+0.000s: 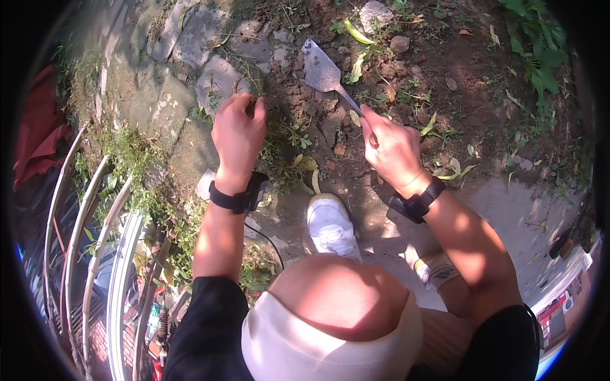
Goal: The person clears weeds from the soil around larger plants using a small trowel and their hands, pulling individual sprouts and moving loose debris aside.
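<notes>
My right hand (pixel 394 147) grips the handle of a metal hand trowel (pixel 322 69). Its flat, soil-smeared blade points up and left, over loose brown soil (pixel 329 124). My left hand (pixel 239 128) is curled, thumb against the fingers, beside the edge where the soil meets flat stones (pixel 220 78). A thin brown bit shows just past its fingers; whether it is held is hidden. Low green weeds (pixel 290 135) grow just right of that hand.
Bent pale poles (pixel 97 228) and uprooted-looking greenery (pixel 133 166) stand at left. A red cloth (pixel 40 128) lies beyond. Leafy plants (pixel 536 47) grow at upper right. A stone (pixel 375 15) and fallen yellow leaves (pixel 357 31) lie on the soil. My white shoe (pixel 331 224) rests below.
</notes>
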